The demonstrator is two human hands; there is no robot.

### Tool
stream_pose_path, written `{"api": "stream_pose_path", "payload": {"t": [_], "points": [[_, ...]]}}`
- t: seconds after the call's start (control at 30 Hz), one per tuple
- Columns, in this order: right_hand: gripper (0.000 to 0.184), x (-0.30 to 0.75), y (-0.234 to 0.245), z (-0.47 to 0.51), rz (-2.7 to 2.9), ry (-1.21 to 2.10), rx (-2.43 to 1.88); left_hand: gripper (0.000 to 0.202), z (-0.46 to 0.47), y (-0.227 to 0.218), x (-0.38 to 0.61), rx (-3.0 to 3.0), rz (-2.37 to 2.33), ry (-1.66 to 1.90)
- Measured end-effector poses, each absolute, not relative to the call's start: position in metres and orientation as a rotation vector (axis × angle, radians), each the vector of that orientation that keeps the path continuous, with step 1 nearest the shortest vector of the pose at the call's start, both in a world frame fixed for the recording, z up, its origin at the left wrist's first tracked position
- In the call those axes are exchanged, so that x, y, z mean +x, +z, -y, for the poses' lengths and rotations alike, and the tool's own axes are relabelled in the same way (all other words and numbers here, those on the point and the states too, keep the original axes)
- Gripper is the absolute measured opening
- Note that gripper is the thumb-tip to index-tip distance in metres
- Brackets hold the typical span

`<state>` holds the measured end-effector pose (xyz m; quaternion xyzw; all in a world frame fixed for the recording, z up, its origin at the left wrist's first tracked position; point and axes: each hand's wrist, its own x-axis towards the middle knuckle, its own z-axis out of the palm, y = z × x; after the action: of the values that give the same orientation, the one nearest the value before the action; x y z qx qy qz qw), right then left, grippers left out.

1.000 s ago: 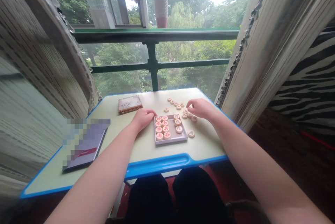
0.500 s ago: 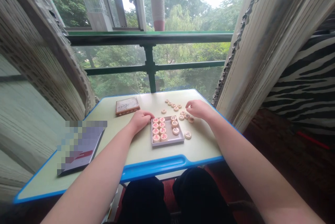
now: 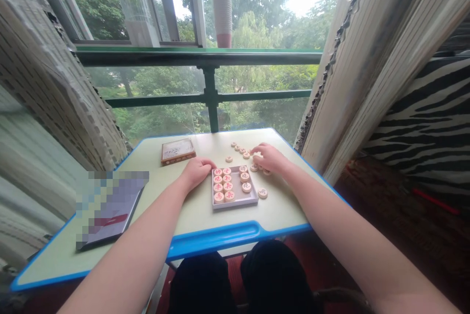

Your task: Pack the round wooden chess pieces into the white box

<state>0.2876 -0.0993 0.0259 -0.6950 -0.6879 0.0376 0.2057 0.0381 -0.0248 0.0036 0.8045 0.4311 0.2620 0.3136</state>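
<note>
A shallow white box [image 3: 235,205] stands on the table. Two columns of red-marked Chinese chess pieces [image 3: 227,187] fill its left side, and three dark-marked pieces [image 3: 245,177] line its right side. At the box's upper left corner, my left hand [image 3: 198,173] has its fingers closed against the rim. My right hand [image 3: 270,158] reaches over the loose pieces right of the box, thumb and forefinger apart, partly covering several of them. One loose dark-marked piece [image 3: 262,193] lies just right of the box. Farther back are several loose pieces [image 3: 241,150] and a single piece [image 3: 229,159].
A brown box with a pale printed lid [image 3: 178,150] lies at the back left. On the left is a flat grey item [image 3: 113,218], partly blurred out. The table [image 3: 198,223] has a blue edge with a groove in front. Curtains [image 3: 326,59] flank the window.
My right hand has moved left and down over the loose pieces, and its fingers have spread apart. My left hand stays at the box's corner. The view has shifted slightly.
</note>
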Motion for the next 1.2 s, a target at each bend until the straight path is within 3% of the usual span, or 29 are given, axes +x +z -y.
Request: {"api": "stream_pose_path", "payload": {"t": [0.2,0.67,0.87,1.2], "points": [[0.044,0.283,0.013,0.09,2.081,0.187,-1.77,0.03,0.026,0.006,0.039,2.154,-1.155,0.69],[0.028,0.284,0.013,0.08,2.051,0.239,-1.68,0.03,0.028,0.008,0.039,2.173,-1.183,0.685],[0.043,0.278,0.011,0.073,2.059,0.244,-1.741,0.029,0.028,0.008,0.041,2.191,-1.204,0.681],[0.036,0.289,0.004,0.074,1.939,0.093,-1.776,0.031,0.028,0.007,0.04,2.174,-1.191,0.705]]}}
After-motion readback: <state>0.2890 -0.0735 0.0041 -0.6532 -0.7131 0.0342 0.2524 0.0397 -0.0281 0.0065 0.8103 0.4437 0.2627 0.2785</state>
